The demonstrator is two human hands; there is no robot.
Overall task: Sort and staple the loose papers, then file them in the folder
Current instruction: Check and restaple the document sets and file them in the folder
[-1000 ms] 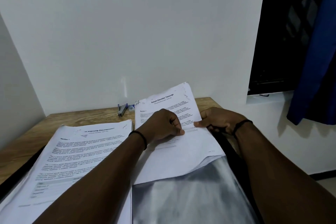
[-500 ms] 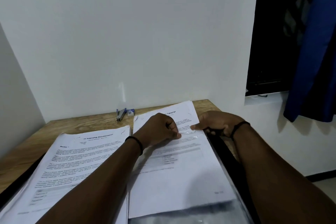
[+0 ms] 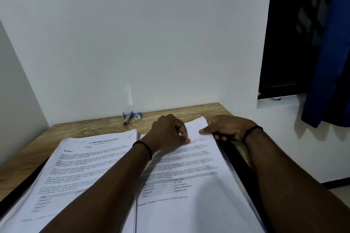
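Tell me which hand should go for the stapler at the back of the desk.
Left, probably. The left hand lies nearer the stapler, which sits behind and to its left by the wall. The right hand is farther off, its fingers under the right edge of the right-hand paper stack, thumb on top.

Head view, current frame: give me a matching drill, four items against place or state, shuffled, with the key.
Items:
1. stapler
2. Internship Documentation stack
3. right hand
4. left hand

Places or states:
A. fingers curled, on the upper part of the right-hand sheet
B. at the back of the desk, by the wall, next to a small staple box
C. at the right edge of the right-hand sheet, thumb on the paper
D. lying on the left half of the desk

Pairs: 1-B, 2-D, 3-C, 4-A
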